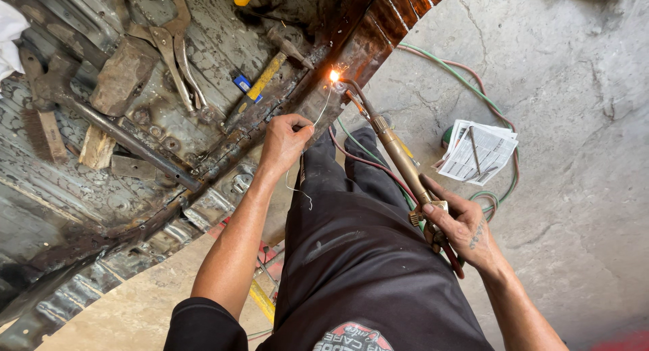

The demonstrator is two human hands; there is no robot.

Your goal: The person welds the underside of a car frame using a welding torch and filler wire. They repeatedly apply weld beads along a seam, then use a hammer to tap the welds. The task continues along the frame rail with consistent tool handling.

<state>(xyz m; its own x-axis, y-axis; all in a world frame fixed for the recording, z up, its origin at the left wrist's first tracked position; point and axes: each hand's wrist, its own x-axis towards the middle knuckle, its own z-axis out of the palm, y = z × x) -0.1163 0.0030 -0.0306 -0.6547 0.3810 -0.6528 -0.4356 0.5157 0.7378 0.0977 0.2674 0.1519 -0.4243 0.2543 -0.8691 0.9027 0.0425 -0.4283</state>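
A right hand (460, 226) grips a brass torch (399, 158), flame (334, 76) on a rusted metal seam (297, 101); the left hand (284, 143) pinches thin filler wire (323, 111).

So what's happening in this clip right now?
A person stands over rusty sheet metal and works a seam with a flame. The right hand holds a brass torch, whose tip burns bright at the seam. The left hand pinches a thin wire towards the flame. Pliers, a hammer and a wire brush lie on the metal; hoses trail across the concrete floor.
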